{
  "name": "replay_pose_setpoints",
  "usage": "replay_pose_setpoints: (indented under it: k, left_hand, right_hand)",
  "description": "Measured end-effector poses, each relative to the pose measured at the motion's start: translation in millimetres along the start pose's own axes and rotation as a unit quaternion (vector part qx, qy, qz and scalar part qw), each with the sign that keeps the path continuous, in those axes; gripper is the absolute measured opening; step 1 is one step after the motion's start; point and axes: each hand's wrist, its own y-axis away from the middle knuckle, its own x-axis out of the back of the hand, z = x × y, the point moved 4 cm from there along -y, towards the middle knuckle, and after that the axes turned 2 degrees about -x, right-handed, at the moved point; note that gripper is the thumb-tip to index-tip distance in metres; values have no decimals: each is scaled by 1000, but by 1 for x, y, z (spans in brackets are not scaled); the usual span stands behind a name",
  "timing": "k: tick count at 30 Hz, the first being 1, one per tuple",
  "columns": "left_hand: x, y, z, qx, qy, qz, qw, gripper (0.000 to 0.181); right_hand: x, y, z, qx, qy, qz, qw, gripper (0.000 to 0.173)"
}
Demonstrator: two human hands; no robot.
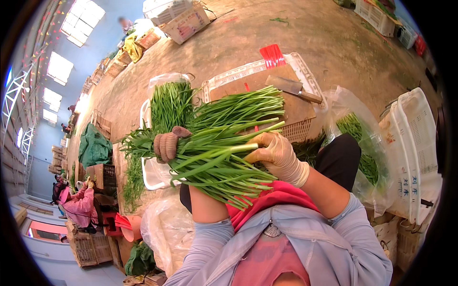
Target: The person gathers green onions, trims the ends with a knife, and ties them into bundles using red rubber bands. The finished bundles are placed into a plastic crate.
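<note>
My left hand (167, 146), in a brown knit glove, is closed around a loose bunch of long green stalks (218, 161) that look like garlic chives. Their pale cut ends fan out to the right over my lap. My right hand (279, 155) wears a thin translucent glove. Its thumb and forefinger curve around the end of one thick stalk; whether they pinch it is unclear. Just beyond, a second pile of stalks (243, 107) lies on a brown board (229, 93). A cleaver (286, 85) with a wooden handle rests on that board.
Under the board is an upturned white plastic crate (247, 71), with red ties (272, 55) at its far edge. Upright greens (170, 103) fill a lined basket at left. A clear bag of greens (357, 143) and stacked white crates (411, 153) stand at right. A person (80, 207) sits far left.
</note>
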Motion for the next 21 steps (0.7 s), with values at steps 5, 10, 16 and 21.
replay_pose_setpoints:
  k: [5,10,16,21]
  left_hand:
    - [6,-1,1,-3,-28,-19,999,25]
    - [3,-2,-9,-8,-34,37,999,27]
    - [15,-1,-7,-19,-26,18,999,25]
    - [18,-1,4,-9,-45,-1,999,27]
  right_hand:
    - [-7,9,-8,-116,100,-104,983,34]
    - [-8,4,-24,-116,145,-145,972,60]
    - [-25,8,-19,-99,144,-105,979,27]
    - [6,18,6,-129,49,-86,987,13]
